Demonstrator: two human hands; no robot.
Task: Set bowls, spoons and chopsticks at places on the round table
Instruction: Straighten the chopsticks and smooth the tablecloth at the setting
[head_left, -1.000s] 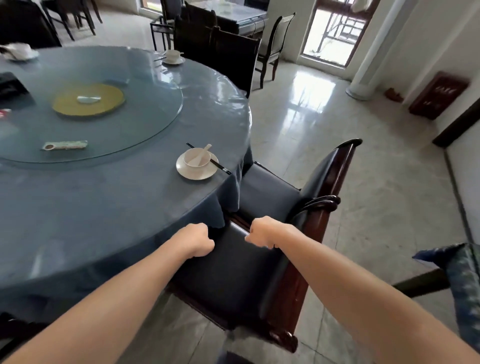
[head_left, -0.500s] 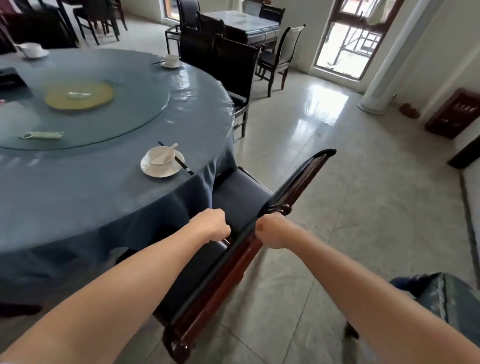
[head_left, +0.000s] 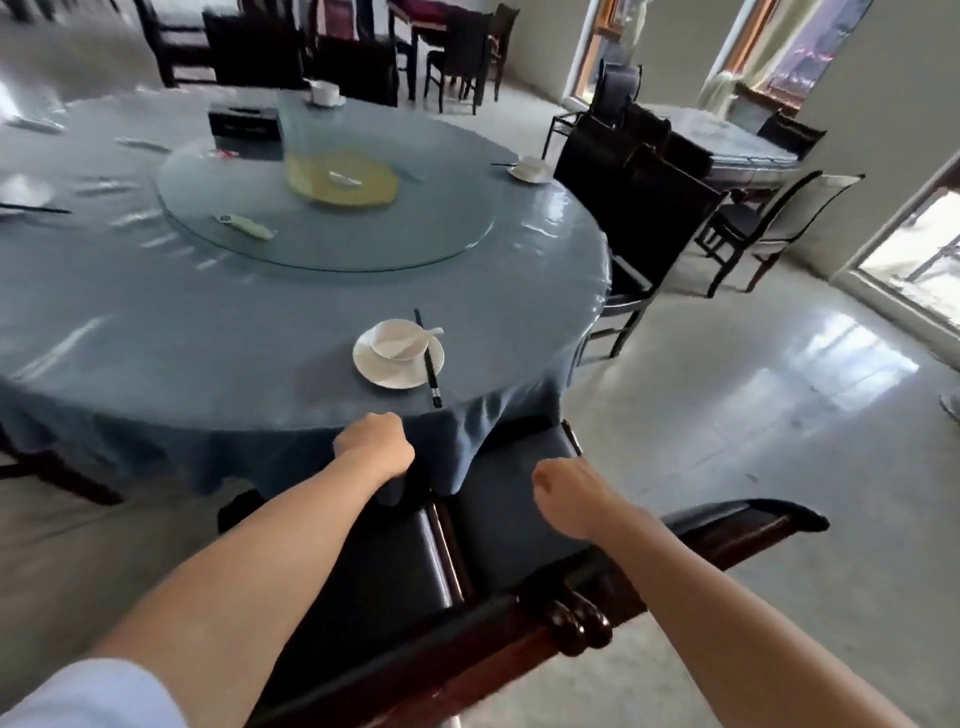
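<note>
The round table (head_left: 156, 332) wears a blue cloth. At its near edge a white saucer (head_left: 370, 370) carries a bowl (head_left: 387, 339) with a spoon (head_left: 423, 335) in it, and black chopsticks (head_left: 430, 370) lie across the saucer's right side. A dark wooden chair (head_left: 498, 525) stands right below that place, its seat partly under the cloth. My left hand (head_left: 375, 448) grips the chair's left arm. My right hand (head_left: 566, 491) is curled round the right arm's rail. More settings sit at the far right (head_left: 530, 169), the far side (head_left: 324, 93) and the left edge (head_left: 21, 193).
A glass turntable (head_left: 415, 244) fills the table's middle, with a yellow disc (head_left: 363, 189), a small packet (head_left: 244, 224) and a black box (head_left: 244, 124) on it. Dark chairs (head_left: 639, 208) stand to the right, and another covered table (head_left: 727, 140) behind them. Shiny floor lies on the right.
The chair has swung round from side-on to facing the table, with its seat now under the cloth's edge. Both hands stayed on it. My view has turned toward the table.
</note>
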